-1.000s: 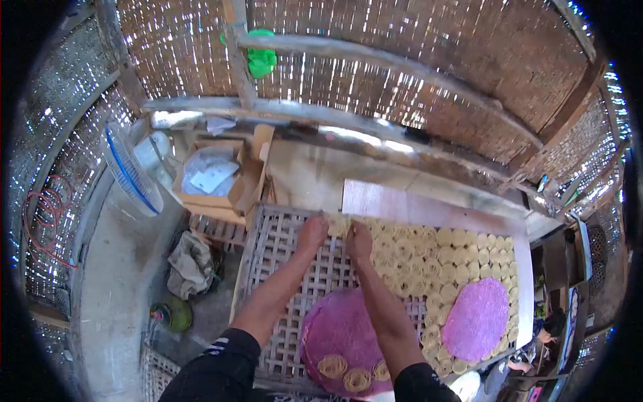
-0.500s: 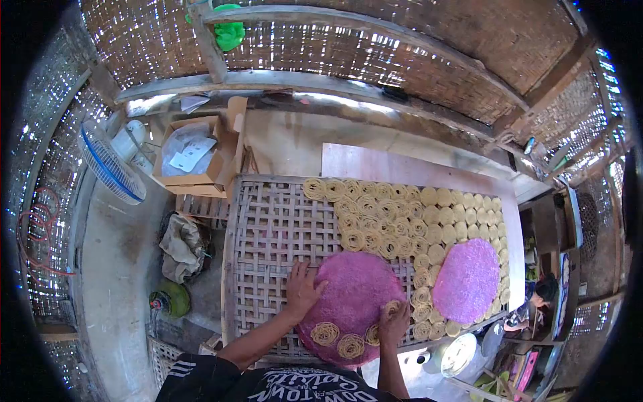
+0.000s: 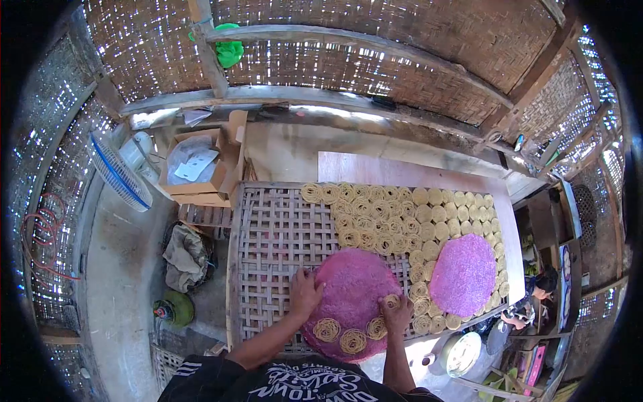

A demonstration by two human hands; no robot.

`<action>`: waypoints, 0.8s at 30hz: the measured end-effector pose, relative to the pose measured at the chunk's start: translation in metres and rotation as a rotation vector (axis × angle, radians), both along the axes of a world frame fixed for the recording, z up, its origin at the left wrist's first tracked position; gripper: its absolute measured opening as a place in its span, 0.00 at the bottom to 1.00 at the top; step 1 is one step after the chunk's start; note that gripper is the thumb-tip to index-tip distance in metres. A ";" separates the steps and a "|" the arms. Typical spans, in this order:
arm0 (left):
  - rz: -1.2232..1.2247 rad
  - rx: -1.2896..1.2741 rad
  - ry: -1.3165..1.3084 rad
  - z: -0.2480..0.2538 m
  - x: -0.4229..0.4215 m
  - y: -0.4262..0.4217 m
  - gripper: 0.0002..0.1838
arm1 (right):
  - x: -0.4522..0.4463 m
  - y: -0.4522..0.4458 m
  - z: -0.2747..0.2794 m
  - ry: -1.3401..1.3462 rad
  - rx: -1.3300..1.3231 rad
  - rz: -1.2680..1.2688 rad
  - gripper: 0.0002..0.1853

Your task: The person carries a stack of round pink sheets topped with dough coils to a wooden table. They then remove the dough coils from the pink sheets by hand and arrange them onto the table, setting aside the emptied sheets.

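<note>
A round pink sheet [image 3: 355,285] with a rough surface lies on a woven bamboo lattice rack [image 3: 271,231]. My left hand [image 3: 306,295] rests at its left edge, fingers stretched out and thumb touching the rim. On the right edge of the sheet, my right hand [image 3: 398,313] has its fingers closed on a pale yellow coiled noodle nest [image 3: 390,303], partly covered by them. Other noodle nests [image 3: 353,340] sit along the sheet's near edge. Many more nests [image 3: 375,214] cover the right part of the rack in rows.
A second pink sheet [image 3: 462,275] lies over nests at right. Beyond the rack is a pale board [image 3: 415,167]. Left stand a fan [image 3: 119,173], an open cardboard box [image 3: 194,191] and a green gas cylinder [image 3: 177,309]. Another person [image 3: 541,288] is at far right.
The view has shifted slightly. Both hands stay at the same pink sheet, and the right one still holds a noodle nest at its right edge.
</note>
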State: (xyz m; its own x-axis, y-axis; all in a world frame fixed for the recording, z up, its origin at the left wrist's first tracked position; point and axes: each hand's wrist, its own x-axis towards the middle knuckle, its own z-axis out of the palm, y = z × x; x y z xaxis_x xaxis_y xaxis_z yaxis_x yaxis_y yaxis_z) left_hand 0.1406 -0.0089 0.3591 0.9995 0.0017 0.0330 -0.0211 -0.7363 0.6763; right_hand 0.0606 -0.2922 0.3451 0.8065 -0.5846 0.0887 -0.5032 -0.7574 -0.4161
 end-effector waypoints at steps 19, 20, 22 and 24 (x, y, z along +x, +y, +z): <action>0.010 -0.042 0.001 0.003 -0.002 -0.007 0.22 | -0.002 -0.004 -0.003 -0.013 0.004 0.019 0.42; -0.003 -0.055 -0.061 0.001 -0.003 -0.006 0.22 | -0.002 -0.004 -0.005 -0.007 -0.013 0.011 0.42; -0.017 -0.086 -0.011 0.008 -0.006 -0.005 0.21 | -0.002 -0.003 -0.007 -0.016 -0.005 0.012 0.41; -0.012 -0.126 0.017 0.013 -0.014 -0.001 0.21 | -0.002 -0.001 -0.003 -0.015 -0.023 0.042 0.40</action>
